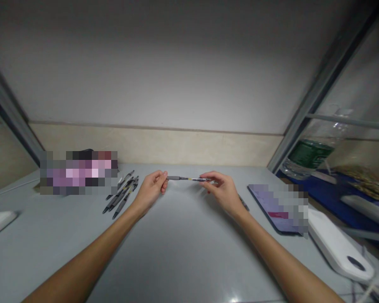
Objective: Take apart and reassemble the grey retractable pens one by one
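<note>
A slim grey pen (183, 178) is held level above the desk, stretched between both hands. My left hand (153, 187) pinches its grey end, fingers closed. At the other end, the thumb and fingers of my right hand (220, 187) are closed on its clear part. Whether the pen is in one piece or two parts cannot be made out. Several similar grey and black pens (121, 195) lie in a loose pile left of my left hand. Another dark pen (244, 203) lies partly hidden behind my right wrist.
A phone (273, 208) lies on the grey desk (177, 256) at right, with a white device (339, 246) beside it. A plastic bottle (312, 151) stands beyond the metal frame. A blurred pinkish item (78, 172) sits at the back left. A white object (0, 221) is at the left edge.
</note>
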`<state>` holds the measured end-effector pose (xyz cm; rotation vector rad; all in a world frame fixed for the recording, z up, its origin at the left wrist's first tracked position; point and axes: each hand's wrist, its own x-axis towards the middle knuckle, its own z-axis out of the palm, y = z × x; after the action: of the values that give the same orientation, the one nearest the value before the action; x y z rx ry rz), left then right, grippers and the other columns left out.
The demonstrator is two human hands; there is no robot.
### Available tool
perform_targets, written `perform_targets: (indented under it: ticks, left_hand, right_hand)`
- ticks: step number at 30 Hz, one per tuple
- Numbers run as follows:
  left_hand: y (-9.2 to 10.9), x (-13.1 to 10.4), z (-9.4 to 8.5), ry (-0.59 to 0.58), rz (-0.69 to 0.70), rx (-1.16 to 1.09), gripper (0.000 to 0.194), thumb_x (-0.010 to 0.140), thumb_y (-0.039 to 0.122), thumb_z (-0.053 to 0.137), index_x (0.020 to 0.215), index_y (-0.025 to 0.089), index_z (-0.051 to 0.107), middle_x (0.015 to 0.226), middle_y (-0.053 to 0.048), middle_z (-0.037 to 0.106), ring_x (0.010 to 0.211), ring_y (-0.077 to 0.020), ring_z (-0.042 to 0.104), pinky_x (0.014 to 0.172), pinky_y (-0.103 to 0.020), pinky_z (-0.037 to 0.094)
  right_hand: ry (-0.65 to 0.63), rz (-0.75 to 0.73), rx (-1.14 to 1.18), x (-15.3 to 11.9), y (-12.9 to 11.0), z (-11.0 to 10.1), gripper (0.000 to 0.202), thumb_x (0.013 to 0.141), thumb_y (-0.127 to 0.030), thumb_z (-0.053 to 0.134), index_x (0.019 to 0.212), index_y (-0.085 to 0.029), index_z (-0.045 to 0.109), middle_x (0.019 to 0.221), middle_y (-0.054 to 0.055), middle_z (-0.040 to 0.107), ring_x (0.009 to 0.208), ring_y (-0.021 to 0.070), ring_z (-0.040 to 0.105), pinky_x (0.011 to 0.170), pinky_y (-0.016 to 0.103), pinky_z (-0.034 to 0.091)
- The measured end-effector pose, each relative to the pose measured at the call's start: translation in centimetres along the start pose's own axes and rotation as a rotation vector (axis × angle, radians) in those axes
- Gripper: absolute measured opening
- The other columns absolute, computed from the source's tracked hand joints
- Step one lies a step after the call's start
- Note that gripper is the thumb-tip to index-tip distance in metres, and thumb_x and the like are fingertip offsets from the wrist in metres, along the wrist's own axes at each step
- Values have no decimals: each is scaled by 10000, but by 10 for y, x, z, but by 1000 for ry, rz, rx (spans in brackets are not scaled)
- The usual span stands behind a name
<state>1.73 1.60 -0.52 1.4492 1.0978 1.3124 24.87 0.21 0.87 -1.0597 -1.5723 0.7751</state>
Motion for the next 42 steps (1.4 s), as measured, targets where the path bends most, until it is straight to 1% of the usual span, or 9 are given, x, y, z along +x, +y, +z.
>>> perform_targets:
  ticks: [3,5,11,15,20,26,35,38,42]
  left_hand:
    - [-2,1,-1,35,-4,-6,388,837,497,481,610,188,424,492,73,377,436,-75,355,445,-201,284]
    - [-4,2,-2,38,-4,-13,384,835,502,480,618,190,422,499,74,375,438,-75,353,445,-203,283]
    - [-9,6,-7,67,64,9,344,817,460,529,636,168,511,557,47,491,506,-76,437,532,-196,348]
    - [-12,10,-11,133,43,-71,301,752,458,614,725,161,577,615,28,574,546,-86,505,583,-208,402]
    - [-12,12,-15,179,27,-141,315,679,449,691,744,155,598,632,23,597,559,-85,531,605,-211,426]
    - [-13,12,-15,168,38,-106,298,700,434,678,754,151,603,637,18,599,575,-92,547,618,-216,440]
    - [-9,8,-11,134,45,-76,282,715,426,666,758,153,608,644,11,604,586,-101,556,628,-224,451]
    - [-9,5,-7,99,39,-79,261,727,411,659,760,157,611,649,11,613,595,-100,563,642,-222,451]
    - [-8,0,0,21,4,-134,241,731,390,663,753,160,595,653,11,618,594,-95,565,641,-222,453]
  right_hand:
    - [-2,-2,6,-1,-3,-1,190,710,-279,696,855,-158,700,792,58,672,594,129,574,536,245,489]
    - [4,-1,21,0,-4,-2,188,701,-278,703,844,-156,701,788,60,671,607,132,574,528,238,485]
    - [68,4,43,7,2,-10,248,695,-297,707,893,-147,705,749,55,655,602,131,547,505,233,464]
    - [124,8,48,12,9,-18,275,697,-307,705,918,-144,702,721,46,641,590,130,542,499,234,455]
    - [140,28,67,15,13,-25,306,693,-329,709,934,-140,699,744,57,650,566,124,537,476,229,437]
    - [128,41,60,14,11,-24,300,697,-313,699,935,-131,700,695,44,632,535,116,516,475,232,432]
    - [89,39,29,14,14,-19,286,686,-316,710,914,-144,715,678,39,643,555,123,521,504,240,452]
    - [59,51,30,11,13,-13,282,681,-322,718,903,-148,721,687,43,655,553,124,532,507,240,453]
    - [7,42,32,5,14,-4,282,685,-354,719,889,-160,730,794,70,685,620,147,579,531,249,471]
